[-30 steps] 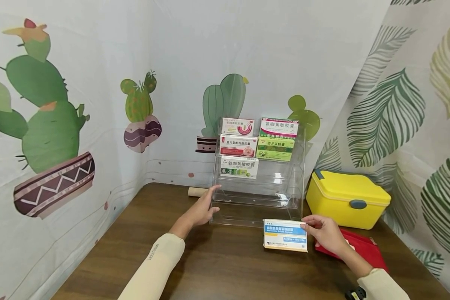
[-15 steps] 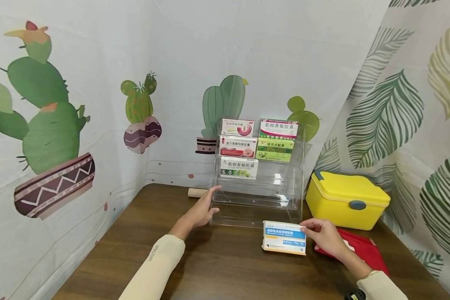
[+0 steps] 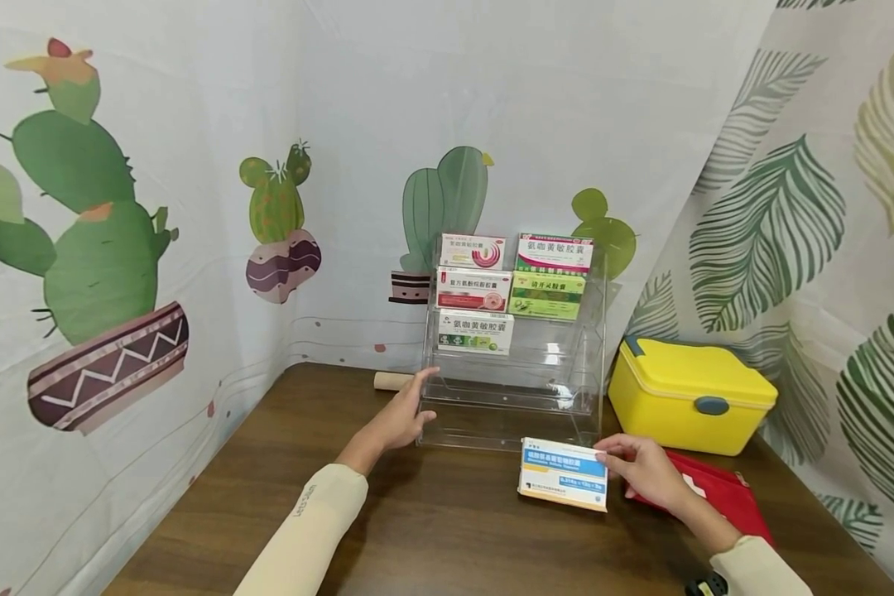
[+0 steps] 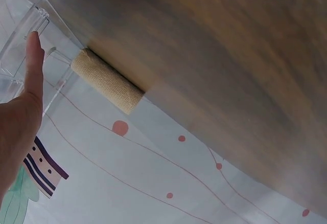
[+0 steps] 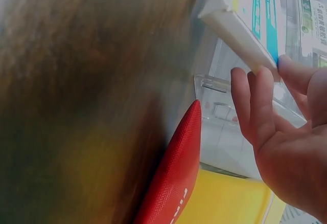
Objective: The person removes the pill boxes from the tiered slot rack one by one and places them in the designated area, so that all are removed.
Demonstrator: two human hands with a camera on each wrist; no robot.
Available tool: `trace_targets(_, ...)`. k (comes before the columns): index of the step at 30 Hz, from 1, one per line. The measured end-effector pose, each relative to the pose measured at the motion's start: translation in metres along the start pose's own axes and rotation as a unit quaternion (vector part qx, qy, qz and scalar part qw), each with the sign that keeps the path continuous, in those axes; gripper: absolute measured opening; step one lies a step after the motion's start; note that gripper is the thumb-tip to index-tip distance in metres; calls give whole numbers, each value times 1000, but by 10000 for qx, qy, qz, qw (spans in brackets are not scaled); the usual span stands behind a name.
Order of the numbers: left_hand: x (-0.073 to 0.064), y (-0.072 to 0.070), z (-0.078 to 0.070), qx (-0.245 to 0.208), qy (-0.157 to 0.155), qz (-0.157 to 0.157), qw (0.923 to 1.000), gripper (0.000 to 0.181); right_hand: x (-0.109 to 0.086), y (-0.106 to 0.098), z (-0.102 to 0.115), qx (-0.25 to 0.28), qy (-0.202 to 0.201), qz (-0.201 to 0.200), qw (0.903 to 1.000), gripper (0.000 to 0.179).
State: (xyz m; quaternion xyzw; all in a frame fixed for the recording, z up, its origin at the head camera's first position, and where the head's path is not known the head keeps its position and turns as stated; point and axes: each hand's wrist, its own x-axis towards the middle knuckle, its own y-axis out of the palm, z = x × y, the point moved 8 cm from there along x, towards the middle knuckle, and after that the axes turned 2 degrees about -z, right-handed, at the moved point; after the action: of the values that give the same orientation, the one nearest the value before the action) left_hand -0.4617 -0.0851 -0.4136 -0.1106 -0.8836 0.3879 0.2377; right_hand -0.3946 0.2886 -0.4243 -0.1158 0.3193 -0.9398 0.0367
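A clear acrylic display rack [image 3: 521, 397] stands on the table, with several medicine boxes in its upper tiers, among them a green box [image 3: 547, 296] and a red-and-white box [image 3: 473, 290]. My left hand [image 3: 396, 420] lies against the rack's left side, fingers extended and thumb apart; the left wrist view shows this hand [image 4: 23, 114] edge-on. Between thumb and fingertips, my right hand [image 3: 644, 470] pinches the right edge of a white-and-blue medicine box [image 3: 564, 474], held in front of the rack's bottom tier. That box [image 5: 250, 22] is seen from its edge in the right wrist view.
To the rack's right sits a yellow lidded case [image 3: 689, 397] with a dark latch. A red pouch [image 3: 737, 501] lies under and beside my right hand. Behind the rack's left side is a beige roll [image 3: 391, 381]. Patterned curtains border the brown table [image 3: 417, 530].
The white-and-blue box has come slightly down and left in the head view, its right end tilting lower, with my right hand still pinching it. My left hand stays at the rack.
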Motion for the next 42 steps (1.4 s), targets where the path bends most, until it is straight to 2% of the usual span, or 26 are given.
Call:
trace_targets(7, 1, -1, 0, 63, 50, -77, 9999, 78, 1, 7, -2, 158, -75, 526, 9985, 28)
trace_targets(11, 1, -1, -3, 43, 100, -92, 9999, 77, 0, 10, -1, 240, 27, 674, 9974, 28)
trace_targets(23, 1, 0, -2, 29, 117, -77, 9999, 77, 2, 13, -5, 82, 213, 701, 9973, 30)
trace_targets(31, 2, -3, 1, 111, 23, -41, 9999, 77, 4, 22, -5, 119, 123, 881, 9960, 47)
trace_targets(36, 2, -2, -1, 101, 106, -23, 9999, 77, 4, 22, -4, 92, 93, 775, 9969, 46)
trace_targets(42, 2, 0, 0, 111, 29, 4, 9999, 78, 3, 23, -5, -51, 98, 727, 9973, 43)
